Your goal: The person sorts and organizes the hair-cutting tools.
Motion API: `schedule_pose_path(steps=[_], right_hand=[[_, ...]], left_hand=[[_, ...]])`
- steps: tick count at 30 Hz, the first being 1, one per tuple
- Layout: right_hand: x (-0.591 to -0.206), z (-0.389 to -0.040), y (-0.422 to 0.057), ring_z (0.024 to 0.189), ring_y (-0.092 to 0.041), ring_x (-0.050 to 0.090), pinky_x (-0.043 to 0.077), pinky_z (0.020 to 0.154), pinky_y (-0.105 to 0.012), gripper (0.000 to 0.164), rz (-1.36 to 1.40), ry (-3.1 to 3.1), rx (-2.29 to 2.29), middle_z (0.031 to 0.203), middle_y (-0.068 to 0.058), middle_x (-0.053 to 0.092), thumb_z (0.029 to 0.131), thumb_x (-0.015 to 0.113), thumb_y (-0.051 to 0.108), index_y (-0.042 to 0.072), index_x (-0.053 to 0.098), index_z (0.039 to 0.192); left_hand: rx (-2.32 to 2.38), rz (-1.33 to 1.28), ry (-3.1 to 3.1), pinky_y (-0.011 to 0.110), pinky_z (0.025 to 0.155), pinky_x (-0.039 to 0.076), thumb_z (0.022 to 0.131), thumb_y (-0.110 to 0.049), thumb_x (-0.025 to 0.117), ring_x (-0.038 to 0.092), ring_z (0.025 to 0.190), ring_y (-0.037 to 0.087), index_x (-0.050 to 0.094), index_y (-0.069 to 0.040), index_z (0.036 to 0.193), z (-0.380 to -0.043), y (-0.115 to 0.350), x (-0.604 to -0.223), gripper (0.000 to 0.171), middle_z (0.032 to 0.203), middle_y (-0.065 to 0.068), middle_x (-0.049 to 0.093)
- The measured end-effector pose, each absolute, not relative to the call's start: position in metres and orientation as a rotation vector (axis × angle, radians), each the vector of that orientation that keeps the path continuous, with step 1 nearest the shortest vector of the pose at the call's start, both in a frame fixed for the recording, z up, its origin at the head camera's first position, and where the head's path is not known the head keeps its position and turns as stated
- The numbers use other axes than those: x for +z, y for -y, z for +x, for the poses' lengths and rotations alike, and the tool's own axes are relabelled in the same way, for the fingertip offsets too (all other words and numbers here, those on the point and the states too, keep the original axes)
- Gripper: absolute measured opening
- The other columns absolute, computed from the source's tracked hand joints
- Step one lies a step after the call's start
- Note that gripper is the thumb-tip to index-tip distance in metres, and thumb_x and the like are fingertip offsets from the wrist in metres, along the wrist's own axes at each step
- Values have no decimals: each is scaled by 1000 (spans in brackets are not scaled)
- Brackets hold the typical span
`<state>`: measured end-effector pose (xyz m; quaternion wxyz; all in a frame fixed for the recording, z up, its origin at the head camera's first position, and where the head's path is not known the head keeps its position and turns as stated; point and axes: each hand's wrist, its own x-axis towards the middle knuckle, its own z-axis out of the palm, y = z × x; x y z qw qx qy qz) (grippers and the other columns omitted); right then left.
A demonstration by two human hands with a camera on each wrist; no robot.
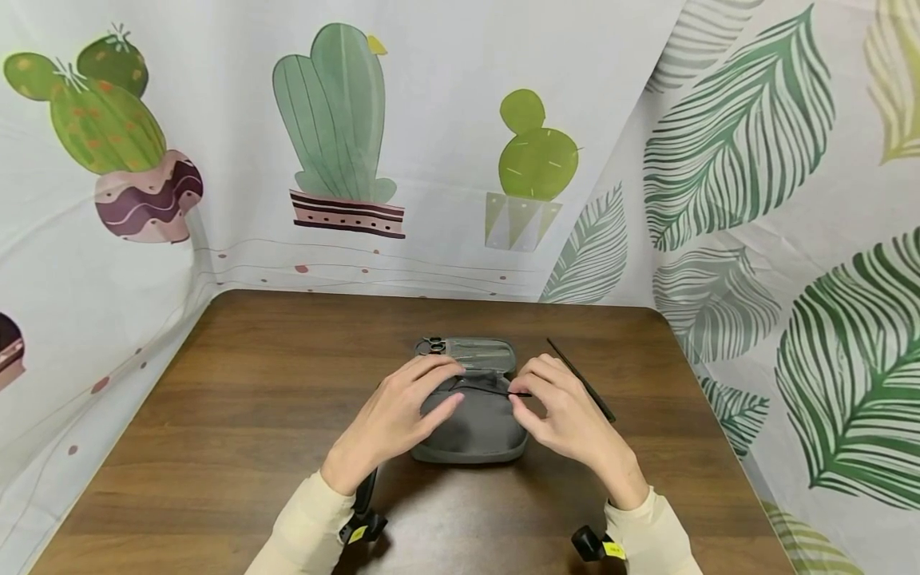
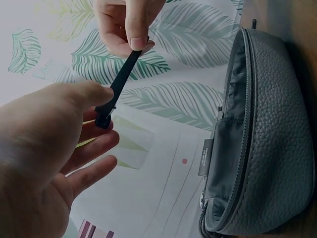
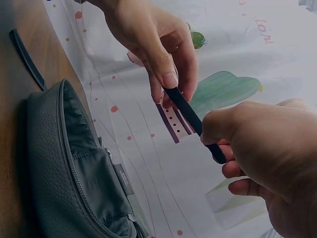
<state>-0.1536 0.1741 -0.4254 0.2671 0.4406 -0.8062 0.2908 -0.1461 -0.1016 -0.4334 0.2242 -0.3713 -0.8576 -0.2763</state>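
A slim black hair clip (image 3: 184, 110) with a hinged end is held between both hands, above the pouch's opening. My left hand (image 1: 402, 403) pinches the hinged end between thumb and fingers, its other fingers spread apart in the left wrist view. My right hand (image 1: 564, 407) pinches the opposite, narrower end between thumb and fingertips. Below them a grey pebbled pouch (image 1: 470, 435) sits unzipped on the table, its dark lining (image 2: 228, 153) showing in the left wrist view. Its lid lies folded back, with scissors (image 1: 434, 345) and a clear pocket (image 1: 480, 351) on its inside.
A long thin black stick-like piece (image 1: 584, 382) lies slantwise on the wooden table (image 1: 287, 351), right of the pouch. Cloth printed with cacti and leaves (image 1: 446, 160) hangs behind and along the sides. Each wrist carries a small black camera mount.
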Motion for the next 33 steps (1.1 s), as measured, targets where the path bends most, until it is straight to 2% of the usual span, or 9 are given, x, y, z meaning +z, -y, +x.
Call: schedule_pose_path(steps=[7,16,18,20,23,25,29,33], right_hand=[[-426,-154,-174,83,-13,54,46,72,-30,12,1190,2179,789,86,1,64,79,71,-3,6,73,87],[-425,-153,-174,87,-13,55,47,75,-30,11,1175,2185,815,91,1,65,82,73,2,6,74,92],[-424,-153,-174,92,-15,57,49,80,-32,16,1168,2180,830,97,-1,67,82,74,5,5,75,98],[-424,-153,-174,98,-17,58,49,91,-37,25,1161,2173,842,106,-3,68,82,75,8,3,74,106],[-423,-153,-173,107,-22,59,43,104,-47,39,1162,2152,849,118,-8,67,81,77,10,1,72,118],[-423,-154,-173,111,-24,59,40,107,-53,45,1171,2128,843,122,-12,67,80,79,10,0,70,123],[-422,-156,-171,113,-27,59,43,102,-54,50,1191,2071,798,124,-14,67,78,83,10,-2,70,124],[-422,-157,-168,111,-30,60,47,95,-52,48,1207,2008,724,121,-15,68,77,86,10,-3,71,121]], left_hand=[[-778,-1050,2307,37,94,55,95,-18,73,60,114,15,75,-7,118,-149,101,-436,25,120,5,69],[-932,-1052,2220,34,89,57,91,-11,76,64,108,14,77,-5,112,-149,101,-435,21,113,6,71],[-982,-1033,2207,34,87,58,91,-10,76,65,105,14,77,-4,110,-148,101,-434,20,112,5,72],[-1032,-1003,2206,33,85,58,92,-9,75,66,103,13,77,-4,109,-148,102,-432,19,110,4,72],[-1088,-954,2228,32,83,58,93,-11,73,66,101,10,77,-6,108,-147,103,-431,16,108,2,73],[-1113,-931,2252,33,83,58,95,-12,73,67,100,10,78,-8,108,-147,104,-430,15,107,1,74],[-1141,-905,2302,33,79,59,95,-15,73,68,96,8,80,-10,107,-147,107,-429,15,105,-1,76],[-1196,-842,2367,31,66,58,95,-20,73,68,87,6,83,-13,104,-146,109,-428,15,102,-3,77]])
